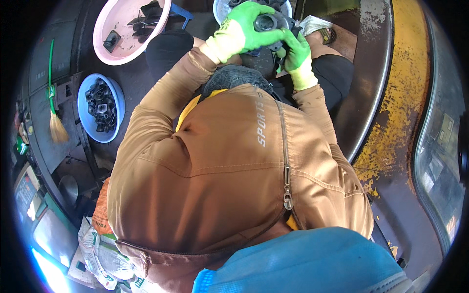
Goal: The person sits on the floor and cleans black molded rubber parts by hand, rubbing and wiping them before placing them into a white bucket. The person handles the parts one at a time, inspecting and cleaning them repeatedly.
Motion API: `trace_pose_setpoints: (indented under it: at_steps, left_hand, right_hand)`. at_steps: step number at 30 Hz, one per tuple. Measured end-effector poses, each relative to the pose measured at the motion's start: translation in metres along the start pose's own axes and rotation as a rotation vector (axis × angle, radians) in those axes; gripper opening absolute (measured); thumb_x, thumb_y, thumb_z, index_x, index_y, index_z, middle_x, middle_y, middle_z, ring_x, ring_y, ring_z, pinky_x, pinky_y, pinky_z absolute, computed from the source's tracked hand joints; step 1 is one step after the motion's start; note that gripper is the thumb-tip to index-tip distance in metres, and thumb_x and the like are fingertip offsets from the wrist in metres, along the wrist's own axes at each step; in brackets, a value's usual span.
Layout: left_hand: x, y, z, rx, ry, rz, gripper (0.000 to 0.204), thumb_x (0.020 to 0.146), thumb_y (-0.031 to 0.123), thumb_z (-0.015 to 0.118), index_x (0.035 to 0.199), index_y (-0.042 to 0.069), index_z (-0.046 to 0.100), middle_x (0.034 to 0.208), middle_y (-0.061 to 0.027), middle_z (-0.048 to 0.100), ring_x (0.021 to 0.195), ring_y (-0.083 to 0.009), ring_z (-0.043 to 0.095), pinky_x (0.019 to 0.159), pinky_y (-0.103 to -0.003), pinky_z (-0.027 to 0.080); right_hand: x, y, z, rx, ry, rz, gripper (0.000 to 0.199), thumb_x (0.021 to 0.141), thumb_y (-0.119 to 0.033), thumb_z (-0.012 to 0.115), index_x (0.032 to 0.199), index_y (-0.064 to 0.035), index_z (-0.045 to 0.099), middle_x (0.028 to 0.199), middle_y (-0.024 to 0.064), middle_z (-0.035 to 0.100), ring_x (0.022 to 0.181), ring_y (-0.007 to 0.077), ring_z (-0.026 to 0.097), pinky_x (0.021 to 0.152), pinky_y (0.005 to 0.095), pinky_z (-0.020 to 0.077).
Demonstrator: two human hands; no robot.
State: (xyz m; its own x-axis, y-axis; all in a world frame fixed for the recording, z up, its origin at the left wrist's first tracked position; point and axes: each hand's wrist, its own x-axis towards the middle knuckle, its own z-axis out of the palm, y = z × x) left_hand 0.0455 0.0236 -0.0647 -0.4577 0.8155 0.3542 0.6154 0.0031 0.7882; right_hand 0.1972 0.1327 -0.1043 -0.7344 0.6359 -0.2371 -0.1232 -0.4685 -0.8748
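Note:
Both my hands wear green gloves with pale yellow-green cuffs, and they meet over my lap at the top of the head view. My left hand [243, 30] is closed round a dark grey moulded part with a round opening [266, 22], fingers along its far side and thumb along its near side. On the part's right, my right hand [297, 52] is closed, its fingers bent against the part's lower right edge. Whether it also holds a small tool is hidden. Just beyond my hands is a pale blue basin [221, 10] with dark parts in it, cut off by the frame's edge.
A pink basin [105, 33] with several black parts stands at the far left. Nearer is a blue basin [120, 108] heaped with black parts. A green-handled broom [52, 93] leans at the left. A rusty yellow machine frame [391, 97] runs along my right; sacks [100, 249] lie at the lower left.

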Motion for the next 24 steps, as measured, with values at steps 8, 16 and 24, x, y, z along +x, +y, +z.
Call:
trace_pose_setpoints:
  at_steps: [8,16,24]
  left_hand:
    - [-0.007,0.028,-0.024,-0.262,0.020,0.055,0.058,0.065,0.025,0.086,0.113,0.006,0.061,0.111,-0.0136,0.062,0.110,-0.0333,0.057,0.097,-0.044,0.045]
    - [-0.017,0.052,-0.012,-0.465,0.096,0.012,0.052,0.068,0.013,0.084,0.114,0.006,0.059,0.110,-0.0093,0.061,0.101,-0.0219,0.060,0.088,-0.035,0.049]
    - [-0.025,0.064,-0.004,-0.569,0.095,-0.009,0.049,0.074,0.017,0.080,0.117,0.003,0.060,0.118,-0.0106,0.063,0.108,-0.0191,0.060,0.092,-0.031,0.049]
  right_hand:
    - [-0.026,-0.017,0.002,0.221,-0.062,0.312,0.040,0.097,-0.045,0.048,0.110,-0.0089,0.060,0.091,0.0042,0.065,0.068,0.0151,0.059,0.054,0.0268,0.0452]
    - [-0.047,0.003,0.017,-0.562,-0.181,-0.428,0.044,0.092,-0.014,0.061,0.133,-0.0027,0.046,0.122,0.0089,0.059,0.110,0.0171,0.057,0.092,0.0298,0.0463]
    - [-0.028,-0.006,0.058,-0.006,-0.113,-0.340,0.030,0.090,-0.016,0.060,0.116,-0.0031,0.053,0.108,0.0075,0.058,0.100,0.0183,0.057,0.085,0.0298,0.0465]
